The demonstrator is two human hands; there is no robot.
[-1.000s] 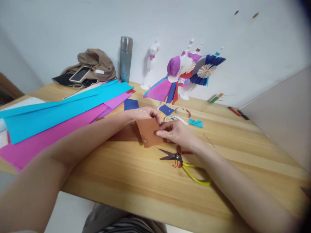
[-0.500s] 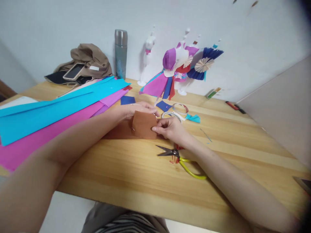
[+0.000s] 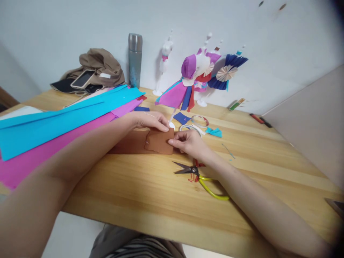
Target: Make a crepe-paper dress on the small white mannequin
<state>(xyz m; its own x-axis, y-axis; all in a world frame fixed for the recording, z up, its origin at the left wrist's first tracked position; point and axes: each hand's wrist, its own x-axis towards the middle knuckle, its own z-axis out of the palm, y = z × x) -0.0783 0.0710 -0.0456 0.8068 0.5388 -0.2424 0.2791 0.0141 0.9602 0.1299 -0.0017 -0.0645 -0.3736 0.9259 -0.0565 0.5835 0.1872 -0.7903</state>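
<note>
A brown paper sheet [image 3: 158,142] lies folded over on the wooden table [image 3: 150,190]. My left hand [image 3: 150,120] presses down on its far edge with the fingers curled onto the fold. My right hand [image 3: 188,141] pinches the paper's right edge between thumb and fingers. Just in front of my right wrist lie scissors [image 3: 200,177] with yellow-green handles, blades pointing left.
Long cyan [image 3: 61,116] and magenta [image 3: 53,143] paper sheets spread to the left. At the back stand a steel flask [image 3: 134,59], white figurines dressed in coloured paper [image 3: 199,77], a brown bag with a phone [image 3: 92,73], tape rings [image 3: 197,123] and small blue scraps [image 3: 181,117].
The brown paper's flap has been folded leftward and pressed flat onto the sheet. My left hand has come down onto the fold. The right hand stays at the right edge.
</note>
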